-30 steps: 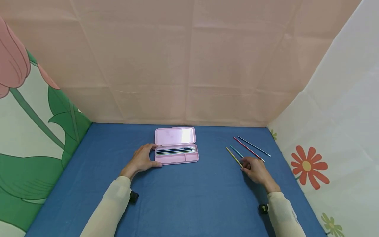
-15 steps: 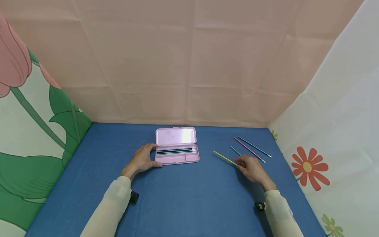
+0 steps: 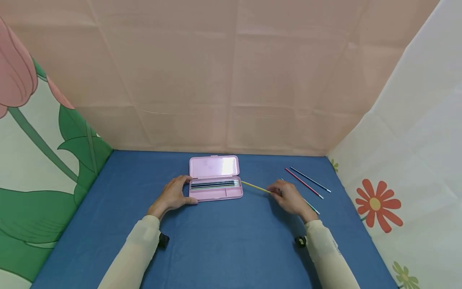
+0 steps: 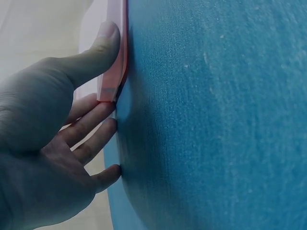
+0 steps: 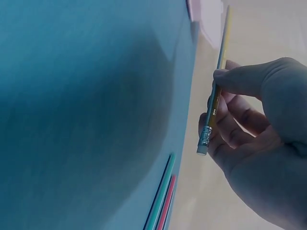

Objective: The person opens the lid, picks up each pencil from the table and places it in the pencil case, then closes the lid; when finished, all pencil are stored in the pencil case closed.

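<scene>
An open pink pencil case [image 3: 208, 196] lies on the blue cloth, its lid [image 3: 213, 166] tipped back. Several dark pencils [image 3: 213, 185] lie in its long rear compartment. My left hand [image 3: 170, 196] holds the case by its left end, thumb [image 4: 105, 40] against the front wall and fingers at the end. My right hand [image 3: 290, 200] pinches a yellow pencil [image 3: 254, 186] between thumb and fingers, above the cloth. The pencil's far end comes right up to the case's right edge in the head view; its eraser end [image 5: 203, 143] points back towards the palm.
To the right lie a red pencil [image 3: 304, 183], a dark blue pencil [image 3: 310, 179] and a green pencil [image 3: 311, 206], the last partly hidden behind my right hand. A beige backdrop [image 3: 223, 80] rises behind the table, with flowered cloth walls on both sides.
My right hand has moved left with the yellow pencil, away from the other pencils and up to the case, turning the pencil flatter. My left hand has stayed at the case.
</scene>
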The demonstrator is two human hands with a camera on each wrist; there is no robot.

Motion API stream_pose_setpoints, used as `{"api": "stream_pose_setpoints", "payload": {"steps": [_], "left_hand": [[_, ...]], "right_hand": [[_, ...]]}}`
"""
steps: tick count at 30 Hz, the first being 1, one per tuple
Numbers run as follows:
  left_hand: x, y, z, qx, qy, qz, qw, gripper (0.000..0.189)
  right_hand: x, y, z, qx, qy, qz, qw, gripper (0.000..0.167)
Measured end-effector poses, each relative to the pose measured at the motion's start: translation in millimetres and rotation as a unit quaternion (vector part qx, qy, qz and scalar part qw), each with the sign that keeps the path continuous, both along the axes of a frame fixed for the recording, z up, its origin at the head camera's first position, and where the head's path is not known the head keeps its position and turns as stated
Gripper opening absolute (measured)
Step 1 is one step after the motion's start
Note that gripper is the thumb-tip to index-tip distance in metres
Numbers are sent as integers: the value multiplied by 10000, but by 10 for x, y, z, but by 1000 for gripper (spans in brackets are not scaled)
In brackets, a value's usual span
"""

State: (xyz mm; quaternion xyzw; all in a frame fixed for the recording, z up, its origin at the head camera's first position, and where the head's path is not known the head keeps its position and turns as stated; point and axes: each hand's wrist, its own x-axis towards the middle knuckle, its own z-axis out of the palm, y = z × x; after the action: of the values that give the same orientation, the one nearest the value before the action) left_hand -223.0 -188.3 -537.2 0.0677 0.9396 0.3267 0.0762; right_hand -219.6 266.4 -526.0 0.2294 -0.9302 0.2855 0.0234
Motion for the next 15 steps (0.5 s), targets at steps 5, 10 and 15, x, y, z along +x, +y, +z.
{"api": "stream_pose_setpoints", "payload": {"steps": [5,10,15], "left_hand": [[-5,-10,-9,15,21,-45,10000,88],[-11,-17,-10,-1,53,-88,9999,89],[-16,-14,-4,-31,40,-91,9999,90]], "right_hand": [[-126,-262,9,-15,20,238,9997,20],[-226,-532,36,-10,107,523,9986,20],[-303,-778,52,80,123,715,9973,22]]}}
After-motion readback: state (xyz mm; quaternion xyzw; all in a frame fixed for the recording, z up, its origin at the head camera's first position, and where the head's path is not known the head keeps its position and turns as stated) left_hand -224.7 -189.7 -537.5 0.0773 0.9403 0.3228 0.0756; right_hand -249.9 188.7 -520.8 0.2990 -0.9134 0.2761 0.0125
